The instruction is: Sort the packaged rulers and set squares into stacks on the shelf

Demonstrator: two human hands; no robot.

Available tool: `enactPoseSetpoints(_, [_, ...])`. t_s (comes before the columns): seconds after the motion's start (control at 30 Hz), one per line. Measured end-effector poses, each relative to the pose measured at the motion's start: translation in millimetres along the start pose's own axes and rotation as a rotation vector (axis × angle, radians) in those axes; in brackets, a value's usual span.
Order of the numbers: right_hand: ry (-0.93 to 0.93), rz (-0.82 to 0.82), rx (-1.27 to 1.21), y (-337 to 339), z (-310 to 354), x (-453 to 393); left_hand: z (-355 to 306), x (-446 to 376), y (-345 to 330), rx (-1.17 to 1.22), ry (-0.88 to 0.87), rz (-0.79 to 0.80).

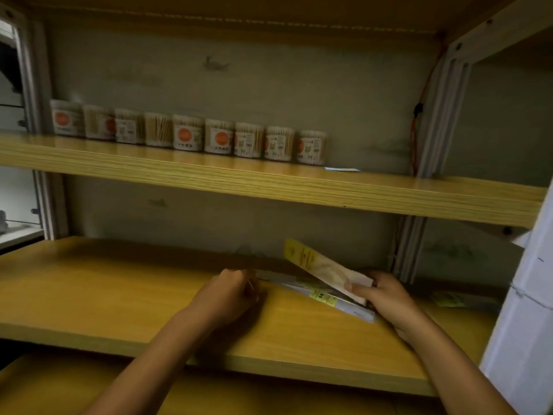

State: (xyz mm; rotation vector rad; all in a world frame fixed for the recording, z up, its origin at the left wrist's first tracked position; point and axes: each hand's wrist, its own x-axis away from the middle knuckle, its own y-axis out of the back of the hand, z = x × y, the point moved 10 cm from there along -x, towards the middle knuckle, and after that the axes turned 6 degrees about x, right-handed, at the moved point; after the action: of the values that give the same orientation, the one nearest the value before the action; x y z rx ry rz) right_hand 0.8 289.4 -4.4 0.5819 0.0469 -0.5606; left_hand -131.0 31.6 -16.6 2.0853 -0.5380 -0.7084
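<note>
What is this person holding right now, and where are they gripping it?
The right hand pinches a yellow-topped packet by its lower end, tilting it up. The left hand is curled at the flat packets; its grip cannot be told.

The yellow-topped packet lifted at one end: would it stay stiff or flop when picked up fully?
Likely fairly stiff: the packet stands tilted off the pile without sagging, though the right hand holds only its lower end. Probably light, since a pinch props it. Its glossy wrapper may slide on the other packets.
</note>
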Motion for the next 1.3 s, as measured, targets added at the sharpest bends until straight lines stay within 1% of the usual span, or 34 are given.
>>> enactPoseSetpoints(0.1, [0.025,-0.194,-0.119,24.3,-10.1,-3.0,-4.1,-13.9,-8.0,-0.013,-0.018,0.021])
enactPoseSetpoints(0.17, [0.032,-0.298,-0.127,37.8,-15.9,-8.4,-8.3,-26.7,-12.9,-0.024,-0.036,0.02])
enactPoseSetpoints(0.27, [0.052,-0.403,-0.106,49.9,-17.6,-18.5,-15.7,-48.0,-16.0,-0.025,-0.075,-0.027])
enactPoseSetpoints(0.37, [0.06,-0.462,-0.117,54.2,-23.4,-24.6,-15.5,-67.5,-19.7,-0.111,-0.113,-0.048])
enactPoseSetpoints(0.47, [0.091,-0.473,-0.124,54.5,-23.6,-25.2,-4.5,-81.4,-31.2,-0.245,-0.107,0.014])
enactPoseSetpoints(0.53, [0.112,-0.471,-0.11,54.9,-23.5,-26.4,0.4,-83.9,-38.1,-0.265,-0.091,0.04])
enactPoseSetpoints(0.6, [0.122,-0.494,-0.1,58.4,-25.7,-26.1,1.1,-85.8,-40.5,-0.245,-0.081,0.027])
enactPoseSetpoints(0.7, [0.129,-0.51,-0.127,62.1,-27.3,-26.5,1.4,-89.8,-37.4,-0.211,-0.099,-0.034])
enactPoseSetpoints(0.8, [0.143,-0.494,-0.147,60.5,-24.4,-26.8,0.8,-85.9,-27.5,-0.111,-0.11,-0.089])
enactPoseSetpoints(0.93, [0.159,-0.452,-0.182,52.8,-23.0,-27.3,4.4,-79.6,-21.6,0.119,-0.088,-0.064])
enactPoseSetpoints(1.1, [0.168,-0.416,-0.206,44.7,-19.9,-28.6,1.0,-80.6,-10.4,0.337,-0.163,-0.109])
enactPoseSetpoints(1.3, [0.17,-0.374,-0.154,29.2,-12.3,-27.5,-1.8,-80.7,-11.0,0.439,-0.208,-0.085])
